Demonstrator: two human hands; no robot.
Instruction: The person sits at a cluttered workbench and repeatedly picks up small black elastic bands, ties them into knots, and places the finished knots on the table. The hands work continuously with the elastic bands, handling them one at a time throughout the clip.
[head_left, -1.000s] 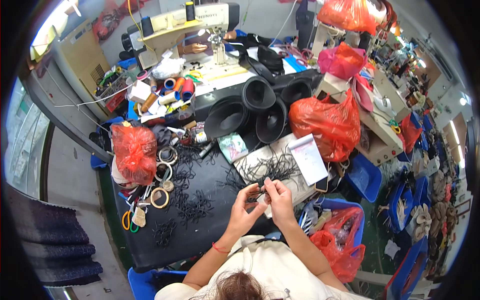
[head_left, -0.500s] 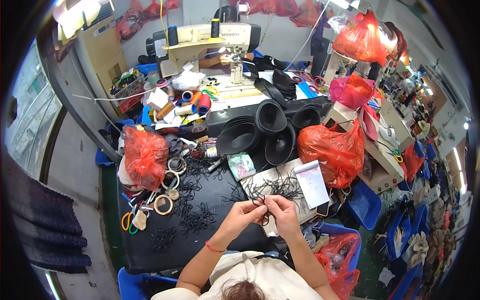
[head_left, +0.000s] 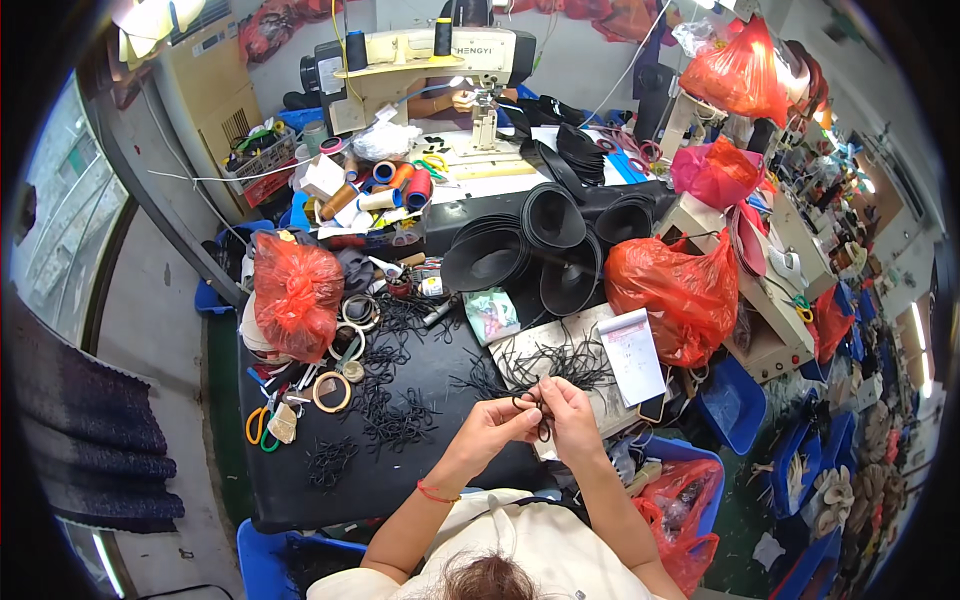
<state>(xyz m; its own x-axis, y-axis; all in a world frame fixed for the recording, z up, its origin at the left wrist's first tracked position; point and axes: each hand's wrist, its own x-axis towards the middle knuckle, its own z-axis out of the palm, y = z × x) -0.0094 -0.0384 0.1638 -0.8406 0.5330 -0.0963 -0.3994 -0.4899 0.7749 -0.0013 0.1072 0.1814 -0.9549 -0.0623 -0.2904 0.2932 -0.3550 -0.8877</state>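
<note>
A thin black cord [head_left: 545,431], bent into a small loop, is pinched between my two hands over the front edge of the table. My left hand [head_left: 490,430] holds it between thumb and fingertips. Its wrist wears a red string bracelet. My right hand [head_left: 573,420] grips the cord close beside the left fingertips, and part of the cord is hidden by the fingers. Just beyond, a heap of black cords [head_left: 562,362] lies across a pale board [head_left: 513,347]. More black cords [head_left: 395,418] are scattered over the black tabletop [head_left: 415,482] to the left.
A notepad [head_left: 632,360] and a red plastic bag [head_left: 672,300] sit right of the board. Stacked black curved pieces [head_left: 487,262] lie ahead. Tape rolls [head_left: 331,392] and orange-handled scissors [head_left: 257,426] are at left. Across the table, another person's hand [head_left: 462,100] is beside a sewing machine [head_left: 410,60].
My right fingers have shifted slightly up over the cord, and its hanging loop looks smaller. Both hands stay close together. The whole view has shifted a little.
</note>
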